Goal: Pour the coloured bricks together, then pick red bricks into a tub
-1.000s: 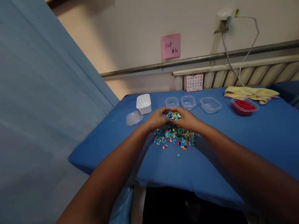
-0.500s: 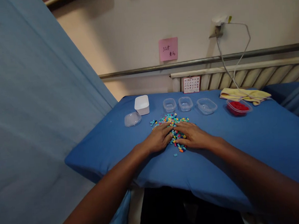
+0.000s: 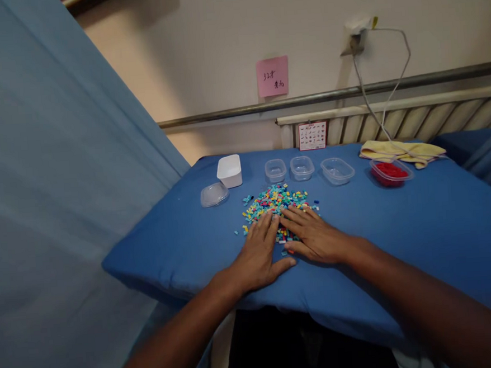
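Note:
A pile of small multicoloured pieces (image 3: 267,198), like tiny building bricks, is spread over the blue-covered table in front of me. My left hand (image 3: 261,256) lies flat at the pile's near left edge, fingers stretched forward and thumb out to the right. On the near right side, my right hand (image 3: 311,232) rests over part of the pile, palm down with its fingers pointing left. The fingertips of both hands almost meet. Pieces under the palms are hidden from me.
Behind the pile stand a white tub (image 3: 230,172), a clear lid (image 3: 214,195) and clear containers (image 3: 275,172), (image 3: 302,169), (image 3: 338,172). Farther right are a container of red pieces (image 3: 390,173) and a yellow cloth (image 3: 401,152). A blue curtain (image 3: 61,191) hangs at left.
My left hand has drawn back toward me, its fingers now pointing more forward. My right hand has shifted slightly nearer too. More of the pile's far and left parts shows.

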Motion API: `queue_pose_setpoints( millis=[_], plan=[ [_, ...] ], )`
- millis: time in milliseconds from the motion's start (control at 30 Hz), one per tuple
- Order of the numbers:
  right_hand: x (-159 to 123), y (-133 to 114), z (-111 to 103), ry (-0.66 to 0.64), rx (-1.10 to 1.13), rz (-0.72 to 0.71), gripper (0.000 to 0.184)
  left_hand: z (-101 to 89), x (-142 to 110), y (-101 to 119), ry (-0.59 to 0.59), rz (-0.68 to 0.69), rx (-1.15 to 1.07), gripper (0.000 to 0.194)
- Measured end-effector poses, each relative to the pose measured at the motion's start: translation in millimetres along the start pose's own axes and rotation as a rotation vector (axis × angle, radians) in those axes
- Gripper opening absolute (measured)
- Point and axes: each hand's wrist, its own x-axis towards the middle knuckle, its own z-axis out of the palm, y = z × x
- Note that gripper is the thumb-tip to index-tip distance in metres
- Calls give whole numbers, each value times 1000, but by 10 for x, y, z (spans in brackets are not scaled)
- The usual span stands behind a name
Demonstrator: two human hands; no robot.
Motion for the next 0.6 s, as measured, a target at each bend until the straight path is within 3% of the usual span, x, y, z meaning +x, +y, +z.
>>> queue_pose_setpoints(
  millis=[100,233,333,433,533,600],
  plan=[
    [24,97,-71,103,60,-24,75,112,265,28,77,-7,46,105],
    [-45,259,-160,332,195,-70,56,3,589,-84,132,-81,127,88],
    [-70,299,-168,445,225,-70,50,-158,608,-195,172,-175,177,77],
    [-8,319,-176,537,167,-60,46,-229,501,-325,180,-376,175,72],
    [33,503,-321,673,60,53,41,-172,478,-484,133,-575,90,78],
    [-59,763,-528,824,15,257,41,-93,565,-561,162,-581,27,81]
  ],
)
